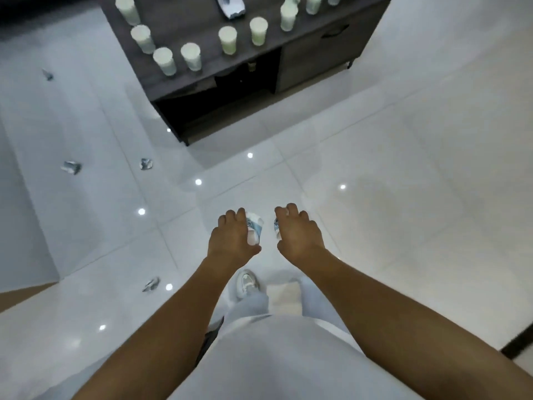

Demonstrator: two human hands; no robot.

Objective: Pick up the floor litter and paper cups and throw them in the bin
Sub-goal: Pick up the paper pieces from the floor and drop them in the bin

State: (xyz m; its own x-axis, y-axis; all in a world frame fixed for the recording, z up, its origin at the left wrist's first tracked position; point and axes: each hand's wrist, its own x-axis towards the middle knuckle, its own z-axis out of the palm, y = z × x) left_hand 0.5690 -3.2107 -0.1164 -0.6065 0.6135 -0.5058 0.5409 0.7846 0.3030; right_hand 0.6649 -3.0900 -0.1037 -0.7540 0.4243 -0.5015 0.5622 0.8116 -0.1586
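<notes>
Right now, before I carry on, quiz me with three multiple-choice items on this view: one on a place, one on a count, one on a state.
1. Where do the paper cups stand?
A. on the dark table
B. on the floor
C. in a bin

2. How many crumpled scraps lie loose on the floor?
A. one
B. four
C. nine

3. What are the hands doing?
A. hanging idle
B. each holding crumpled paper
C. lifting a cup

Key: 1 A, the cups stand upright on the tabletop. 2 B, four scraps lie on the tiles, left of the arms. 3 B, left hand and right hand curl round paper.
</notes>
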